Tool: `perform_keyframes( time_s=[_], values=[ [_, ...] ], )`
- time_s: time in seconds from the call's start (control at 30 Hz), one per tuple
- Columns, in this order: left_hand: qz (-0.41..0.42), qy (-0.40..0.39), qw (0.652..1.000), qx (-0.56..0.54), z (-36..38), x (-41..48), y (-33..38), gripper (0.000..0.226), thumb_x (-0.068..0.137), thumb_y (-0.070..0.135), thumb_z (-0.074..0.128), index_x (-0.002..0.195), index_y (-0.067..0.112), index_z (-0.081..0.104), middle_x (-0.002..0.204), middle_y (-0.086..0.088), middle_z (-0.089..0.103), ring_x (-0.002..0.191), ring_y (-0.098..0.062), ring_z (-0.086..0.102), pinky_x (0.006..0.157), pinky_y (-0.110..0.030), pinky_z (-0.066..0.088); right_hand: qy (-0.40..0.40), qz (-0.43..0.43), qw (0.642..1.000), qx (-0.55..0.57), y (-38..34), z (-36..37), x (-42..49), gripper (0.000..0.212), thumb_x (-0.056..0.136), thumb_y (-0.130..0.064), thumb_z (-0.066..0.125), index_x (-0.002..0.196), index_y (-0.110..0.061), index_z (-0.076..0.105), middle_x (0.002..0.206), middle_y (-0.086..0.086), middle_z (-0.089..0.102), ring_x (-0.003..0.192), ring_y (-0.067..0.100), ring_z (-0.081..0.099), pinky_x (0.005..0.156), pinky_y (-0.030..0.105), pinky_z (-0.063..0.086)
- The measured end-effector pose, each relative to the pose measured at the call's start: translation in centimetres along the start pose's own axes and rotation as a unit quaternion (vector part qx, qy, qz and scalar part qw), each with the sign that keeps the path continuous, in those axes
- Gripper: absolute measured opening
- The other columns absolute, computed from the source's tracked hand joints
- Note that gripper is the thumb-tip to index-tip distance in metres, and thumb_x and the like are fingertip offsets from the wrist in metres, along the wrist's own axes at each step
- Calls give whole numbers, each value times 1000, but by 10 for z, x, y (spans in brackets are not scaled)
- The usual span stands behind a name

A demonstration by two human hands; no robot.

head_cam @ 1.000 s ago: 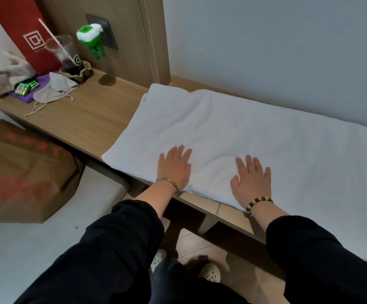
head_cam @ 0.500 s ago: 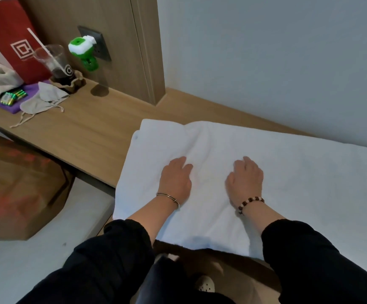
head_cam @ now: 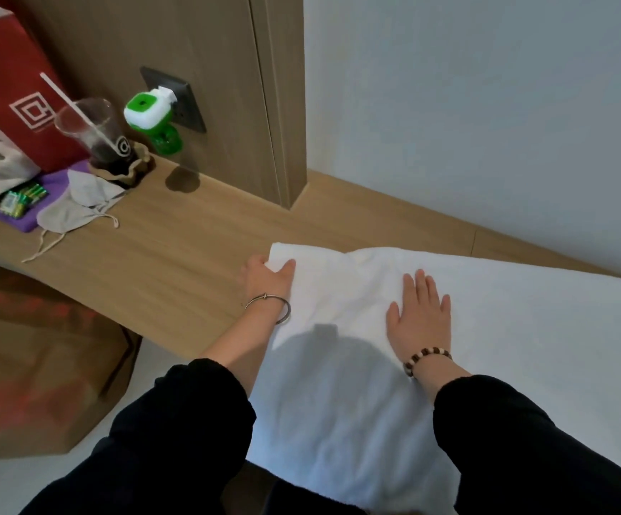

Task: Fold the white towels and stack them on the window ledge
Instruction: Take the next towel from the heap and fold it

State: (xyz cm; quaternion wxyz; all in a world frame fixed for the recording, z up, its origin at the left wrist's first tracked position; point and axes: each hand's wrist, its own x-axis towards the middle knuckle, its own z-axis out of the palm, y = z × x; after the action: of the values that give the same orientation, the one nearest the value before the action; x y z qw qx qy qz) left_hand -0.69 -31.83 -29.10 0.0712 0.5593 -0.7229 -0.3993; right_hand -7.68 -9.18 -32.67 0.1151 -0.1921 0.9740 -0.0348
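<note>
The white towel [head_cam: 505, 328] lies spread across the desk [head_cam: 175, 247], its near part drooping over the front edge toward the person. The left hand [head_cam: 266, 278] grasps the far left corner, thumb on top, while the right hand [head_cam: 422, 317] lies flat and released on the cloth, pinning it. If that corner is carried across and the flat palm lifts too soon, I'd expect the overhanging weight to drag the sheet floorward or the edges to land askew, and the bump between the hands could get trapped as a lumpy crease.
</note>
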Motion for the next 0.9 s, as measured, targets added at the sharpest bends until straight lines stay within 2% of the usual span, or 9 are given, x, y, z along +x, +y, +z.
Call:
perform_keyframes(
  time_s=[0.1,0.23,0.4,0.47,0.53,0.63,0.7,0.8,0.9],
  values=[
    [-13,-64,998,19,-9,16,0,39,83,43,64,100,9,58,112,-14,64,90,-28,57,75,-29,41,-1,11,1000,1,-2,-1,2,66,91,-41,16,152,-16,11,160,3,1,147,18,0,118,43,3],
    [-17,-194,978,77,-21,27,-4,64,86,50,61,125,0,56,131,-11,56,117,-27,55,85,-26,38,3,14,1000,-5,-2,-1,2,62,95,-38,21,152,-16,13,160,3,2,147,19,1,118,42,4],
    [-35,-286,953,-87,-22,28,5,42,84,32,70,114,4,62,115,-8,65,93,-22,64,83,-29,49,4,19,1000,-4,-4,-3,3,69,87,-41,14,152,-16,13,160,3,3,147,18,1,118,42,4],
    [-35,-265,952,-149,-20,29,13,34,87,27,68,114,8,58,106,-7,66,87,-18,66,76,-19,52,6,19,1000,-8,-4,-2,3,70,87,-41,13,152,-16,13,160,3,3,147,19,1,118,42,3],
    [-49,-212,953,-211,-23,39,18,16,91,18,63,100,7,56,84,-6,62,61,-10,66,55,-14,52,4,15,1000,-11,-3,-2,3,67,89,-41,13,152,-16,12,160,3,1,147,18,1,118,42,3],
    [-54,-157,968,-186,-24,55,12,37,89,18,65,116,-5,60,109,-15,66,93,-25,66,87,-32,52,3,9,1000,-1,-3,-2,3,71,86,-43,8,152,-18,11,160,2,1,147,17,0,118,41,3],
    [-48,-131,980,-140,-23,53,9,38,90,19,64,120,-3,59,112,-9,61,105,-28,60,88,-28,43,1,8,1000,-3,-2,-1,3,66,91,-41,13,152,-18,10,160,1,0,147,17,-1,118,41,2],
    [-16,-106,993,-54,-24,49,10,16,87,24,66,83,9,62,81,-5,55,79,-24,52,71,-26,37,0,10,1000,-4,-3,-2,4,61,96,-36,25,152,-18,9,160,2,-2,147,17,-2,118,41,2],
    [12,-94,995,24,-35,54,4,44,86,32,66,54,12,42,59,-5,42,63,-26,42,64,-28,35,1,9,1000,-13,-4,-1,3,62,96,-36,26,152,-18,8,160,3,-2,147,18,-1,118,42,3]
  ],
)
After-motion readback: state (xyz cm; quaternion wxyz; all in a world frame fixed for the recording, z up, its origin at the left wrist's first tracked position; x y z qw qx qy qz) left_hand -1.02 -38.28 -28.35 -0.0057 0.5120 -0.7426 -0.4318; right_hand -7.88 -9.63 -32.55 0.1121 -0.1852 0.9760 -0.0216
